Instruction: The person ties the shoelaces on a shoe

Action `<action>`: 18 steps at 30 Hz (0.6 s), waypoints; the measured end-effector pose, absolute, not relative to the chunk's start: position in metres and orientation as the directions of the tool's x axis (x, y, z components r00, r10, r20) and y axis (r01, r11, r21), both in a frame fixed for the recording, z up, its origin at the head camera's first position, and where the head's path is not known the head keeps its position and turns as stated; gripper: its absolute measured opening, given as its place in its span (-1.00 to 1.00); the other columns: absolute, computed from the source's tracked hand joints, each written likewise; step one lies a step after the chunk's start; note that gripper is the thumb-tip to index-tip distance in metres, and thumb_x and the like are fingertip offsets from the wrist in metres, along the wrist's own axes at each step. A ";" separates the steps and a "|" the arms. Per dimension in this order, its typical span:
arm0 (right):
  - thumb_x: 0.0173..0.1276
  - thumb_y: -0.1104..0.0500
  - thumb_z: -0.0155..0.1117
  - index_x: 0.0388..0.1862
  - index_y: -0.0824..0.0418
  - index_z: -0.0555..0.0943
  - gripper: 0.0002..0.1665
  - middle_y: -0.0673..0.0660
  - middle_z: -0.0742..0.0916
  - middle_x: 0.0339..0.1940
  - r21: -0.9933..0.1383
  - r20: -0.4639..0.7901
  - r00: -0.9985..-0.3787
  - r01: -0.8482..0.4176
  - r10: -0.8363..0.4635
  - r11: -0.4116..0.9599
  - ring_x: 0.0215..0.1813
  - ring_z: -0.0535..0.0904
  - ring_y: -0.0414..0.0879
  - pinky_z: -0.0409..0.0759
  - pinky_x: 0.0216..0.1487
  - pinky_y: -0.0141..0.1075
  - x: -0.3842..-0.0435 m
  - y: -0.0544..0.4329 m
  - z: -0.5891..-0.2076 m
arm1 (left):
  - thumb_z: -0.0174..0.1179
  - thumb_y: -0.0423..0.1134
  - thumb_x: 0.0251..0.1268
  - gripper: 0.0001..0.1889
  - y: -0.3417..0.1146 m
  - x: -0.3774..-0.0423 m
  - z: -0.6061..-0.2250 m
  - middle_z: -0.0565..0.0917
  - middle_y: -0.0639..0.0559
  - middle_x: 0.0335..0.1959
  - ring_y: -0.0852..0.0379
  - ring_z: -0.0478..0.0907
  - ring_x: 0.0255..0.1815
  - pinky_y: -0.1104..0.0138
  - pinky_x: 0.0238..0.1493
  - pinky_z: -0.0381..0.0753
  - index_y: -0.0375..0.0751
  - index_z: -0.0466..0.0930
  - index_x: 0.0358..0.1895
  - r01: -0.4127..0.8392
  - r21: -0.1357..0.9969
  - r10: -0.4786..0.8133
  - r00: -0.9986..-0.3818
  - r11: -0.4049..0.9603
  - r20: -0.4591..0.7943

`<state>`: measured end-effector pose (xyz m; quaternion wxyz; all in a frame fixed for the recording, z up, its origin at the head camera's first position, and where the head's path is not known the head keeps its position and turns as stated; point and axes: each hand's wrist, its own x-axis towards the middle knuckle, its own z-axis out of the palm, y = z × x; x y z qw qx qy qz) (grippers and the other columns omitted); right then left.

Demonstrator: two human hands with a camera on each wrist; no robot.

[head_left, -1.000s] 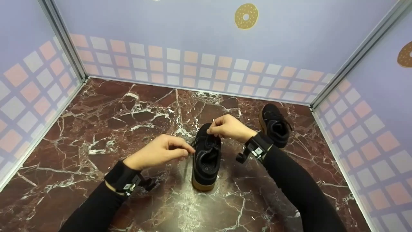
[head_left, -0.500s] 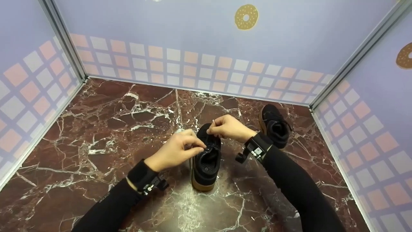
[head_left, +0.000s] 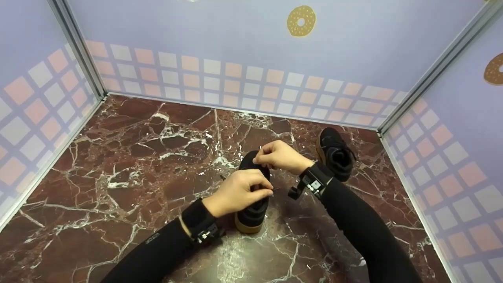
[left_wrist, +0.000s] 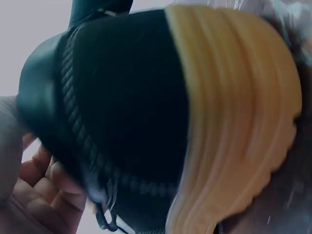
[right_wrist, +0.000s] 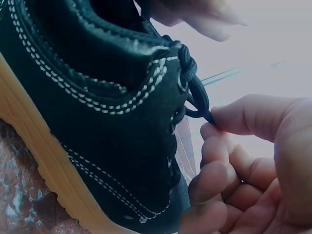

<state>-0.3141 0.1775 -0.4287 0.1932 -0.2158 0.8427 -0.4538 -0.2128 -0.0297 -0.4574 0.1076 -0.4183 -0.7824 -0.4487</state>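
Lilac panels (head_left: 188,31) printed with pink and white squares and doughnuts stand round three sides of a glossy, dark red marbled floor (head_left: 78,188). On it, straight in front of the person, a black low-top sneaker (right_wrist: 112,136) stands upright, toe pointing away; a matching second sneaker (head_left: 337,151) sits off to the right, near the panel corner.

The right hand (head_left: 281,157) has its grip at the front of the nearer sneaker, thumb and forefinger pinching a dark shoelace (right_wrist: 200,97) just below the knotted part. The left hand (head_left: 239,190) lies over the sneaker's collar, thumb and forefinger close together; blur and angle hide whether its grip has anything between them.

The shoelace looks light, limp and thin, so fingertip pressure near a loose end should suit it better than a fist. As for the sneaker, the upper seems soft but shaped, and the thick, ridged gum-coloured sole (left_wrist: 234,112) probably stiff and steadying; it would be best lifted by the heel or padded collar. Nothing about it seems fragile.
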 end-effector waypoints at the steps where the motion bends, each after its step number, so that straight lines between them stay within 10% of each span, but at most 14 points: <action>1: 0.45 0.13 0.51 -0.27 0.27 0.85 -0.80 -0.04 0.68 -0.54 -0.849 -0.128 -0.831 -0.191 -0.542 0.493 -0.53 0.46 -0.23 0.40 -0.50 -0.43 -0.314 0.178 -0.429 | 0.54 -0.25 0.43 -0.90 -0.027 -0.212 -0.457 0.84 0.06 -0.17 0.06 0.77 -0.07 0.16 0.13 0.75 -0.18 0.87 -0.12 0.752 0.611 0.559 -0.626 0.248 0.544; 10: 0.44 0.12 0.52 -0.32 0.16 0.85 -0.84 -0.05 0.68 -0.54 -0.840 -0.122 -0.834 -0.202 -0.537 0.504 -0.53 0.46 -0.23 0.42 -0.50 -0.43 -0.314 0.180 -0.429 | 0.57 -0.25 0.41 -0.87 -0.033 -0.215 -0.455 0.86 0.08 -0.13 0.11 0.78 -0.02 0.18 0.19 0.73 -0.18 0.88 -0.08 0.697 0.698 0.556 -0.651 0.166 0.517; 18: 0.44 0.13 0.52 -0.33 0.16 0.84 -0.85 -0.02 0.68 -0.54 -0.852 -0.126 -0.833 -0.186 -0.538 0.489 -0.53 0.46 -0.22 0.43 -0.50 -0.44 -0.315 0.180 -0.430 | 0.45 -0.24 0.54 -0.88 -0.066 -0.239 -0.454 0.83 0.07 -0.10 0.05 0.72 -0.10 0.20 0.02 0.73 -0.17 0.83 -0.01 0.451 0.877 0.304 -0.869 0.167 0.389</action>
